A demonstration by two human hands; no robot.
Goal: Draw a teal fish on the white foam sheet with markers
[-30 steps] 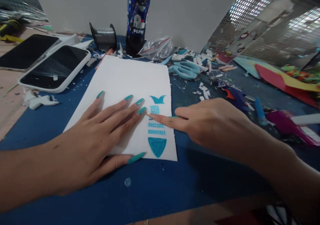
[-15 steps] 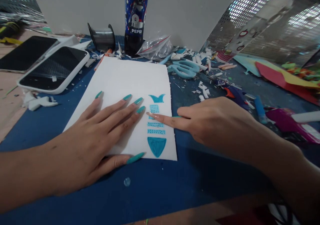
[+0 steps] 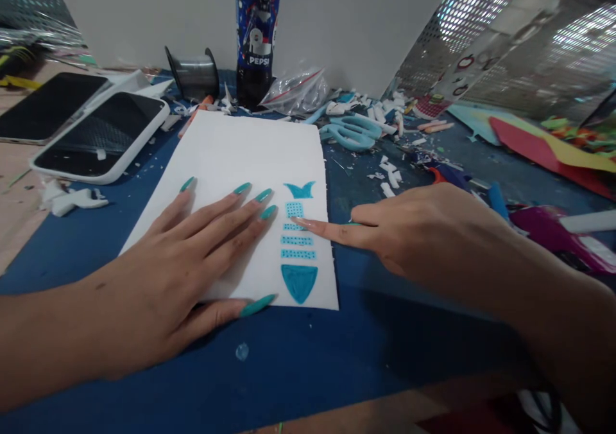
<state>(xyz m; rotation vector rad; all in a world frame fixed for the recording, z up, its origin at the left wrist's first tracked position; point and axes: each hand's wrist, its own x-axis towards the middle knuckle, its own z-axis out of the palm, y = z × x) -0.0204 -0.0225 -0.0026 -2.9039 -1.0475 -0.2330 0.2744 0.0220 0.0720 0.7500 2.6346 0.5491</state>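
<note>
A white sheet (image 3: 250, 145) lies on the blue table surface. Along its right side runs a column of blue shapes: a tail-like piece (image 3: 299, 190), dotted bands (image 3: 297, 241) and a rounded, solid blue triangle (image 3: 299, 283). Whether these are drawn or stuck on I cannot tell. My left hand (image 3: 192, 260) rests flat on the sheet, fingers spread, holding nothing. From the right, my right hand (image 3: 409, 232) reaches over the sheet's edge. Its index finger is stretched out with the tip at the upper dotted bands, covering part of them; the other fingers are curled under.
Behind the sheet stand a Pepsi bottle (image 3: 257, 42) and a spool (image 3: 192, 74). Two phones (image 3: 101, 138) lie at the left. Light-blue scissors (image 3: 350, 132) sit among white scraps (image 3: 385, 110). At right are coloured sheets (image 3: 524, 145) and a magenta object (image 3: 553, 232).
My right index fingertip has slid slightly to the right over the upper dotted bands. My left hand keeps its place on the sheet. The whole view has shifted a little.
</note>
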